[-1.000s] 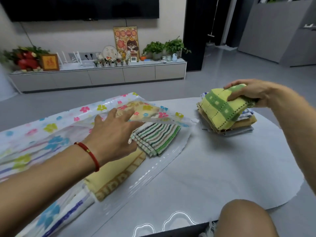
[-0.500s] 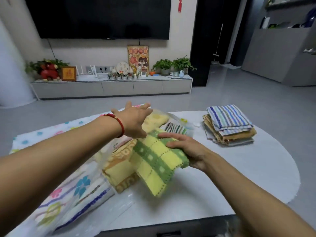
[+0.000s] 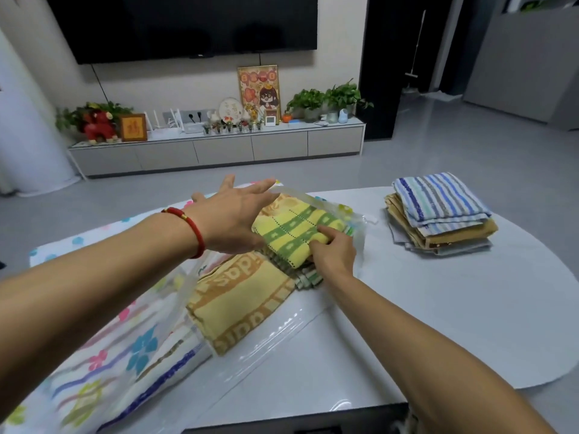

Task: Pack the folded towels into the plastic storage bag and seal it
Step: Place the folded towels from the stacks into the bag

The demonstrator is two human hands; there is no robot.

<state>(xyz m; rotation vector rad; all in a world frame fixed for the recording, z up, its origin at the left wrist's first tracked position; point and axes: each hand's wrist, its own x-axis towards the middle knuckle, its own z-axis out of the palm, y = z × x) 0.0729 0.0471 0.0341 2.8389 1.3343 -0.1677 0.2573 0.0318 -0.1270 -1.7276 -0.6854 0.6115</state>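
The step in hand is the loading of one more towel. Nearest to the camera, the plastic bag (image 3: 103, 349) with a flower print lies on the white counter (image 3: 438, 324), and a yellow-brown towel (image 3: 238, 299) sits in its open mouth. Just beyond, the right hand (image 3: 332, 255) grips the green and yellow towel (image 3: 294, 233) and pushes it in, on top of a striped towel (image 3: 308, 275). The left hand (image 3: 232, 220), its fingers straight, lifts the clear top flap. The next move probably calls for letting go of the towel and reaching to the pile of towels (image 3: 438, 214), which waits well apart on the right. Sealing is not yet possible. Farther away stand a low cabinet (image 3: 219, 151) with plants and a dark television (image 3: 188, 26) on the wall.
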